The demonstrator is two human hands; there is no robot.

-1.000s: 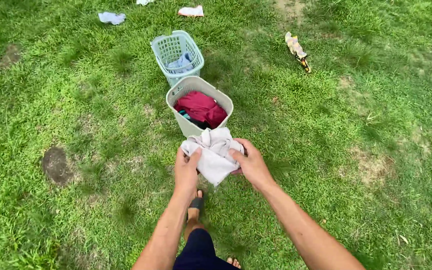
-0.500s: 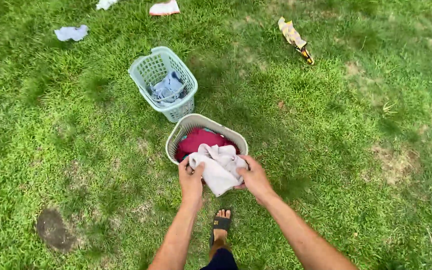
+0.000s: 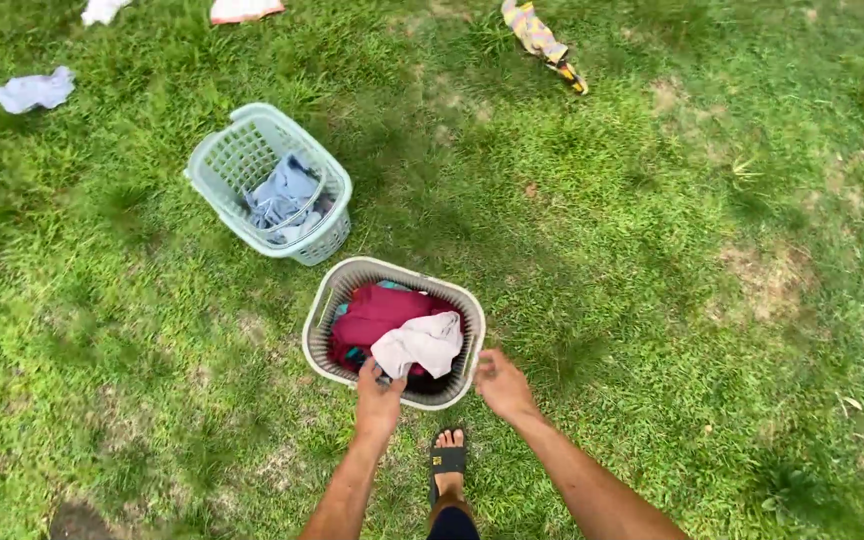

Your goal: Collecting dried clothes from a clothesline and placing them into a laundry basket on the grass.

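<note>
Head view. Grass (image 3: 652, 250) is filling the whole field, with a beige basket (image 3: 324, 345) standing low at centre as the landmark. White cloth (image 3: 420, 343) is lying inside the basket on top of a red garment (image 3: 377, 310), toward the near-right part of the pile. Left hand (image 3: 379, 400) is reaching over the basket's near rim, its fingers bent and touching the near edge of the white cloth; whether they are pinching it cannot be told. Right hand (image 3: 502, 385) is hovering just outside the basket's near-right corner, fingers loosely curled and holding nothing. A foot in a black sandal (image 3: 449, 462) is standing on the grass just below the basket, between the two forearms. A pale green basket (image 3: 214, 190) is tilting on the grass up and left of the beige basket, with bluish cloths (image 3: 284, 197) lying in it. Farther beyond it, a light blue rag (image 3: 34, 90) and a pinkish cloth (image 3: 244, 10) are lying loose. A yellow patterned garment (image 3: 542, 40) is lying well beyond the beige basket, up and right.
</note>
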